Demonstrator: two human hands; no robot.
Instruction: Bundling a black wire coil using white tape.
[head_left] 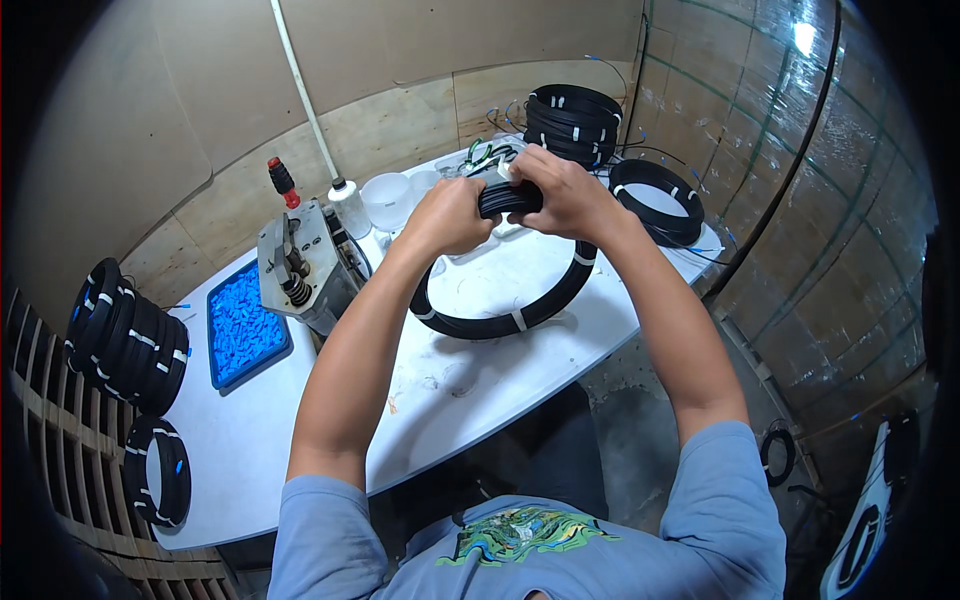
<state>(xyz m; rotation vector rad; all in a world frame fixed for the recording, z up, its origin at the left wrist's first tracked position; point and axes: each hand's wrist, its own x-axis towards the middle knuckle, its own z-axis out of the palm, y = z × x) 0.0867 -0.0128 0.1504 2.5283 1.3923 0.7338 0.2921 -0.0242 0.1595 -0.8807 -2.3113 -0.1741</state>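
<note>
A coil of black cable (pixel 518 321), bound with white bands, is held up tilted over the white table (pixel 440 410). My left hand (pixel 452 214) is closed round the far part of the coil, on its left side. Just to the right, my right hand (pixel 562 192) grips the same bundle, its thumb below and fingers above. A small white piece (pixel 505 171) shows at the right fingertips; whether it is tape or a tie I cannot make out. The black strands between my hands are visible, while the fingertips behind them are partly hidden.
A blue tray (pixel 256 374) of small blue pieces stands left, beside a metal machine (pixel 318 262) and a red-black screwdriver (pixel 284 184). Behind are a bottle (pixel 349 208), a white tub (pixel 387 202) and green-handled pliers (pixel 480 153). Coil stacks (pixel 572 125) stand at the far right and left (pixel 140 345).
</note>
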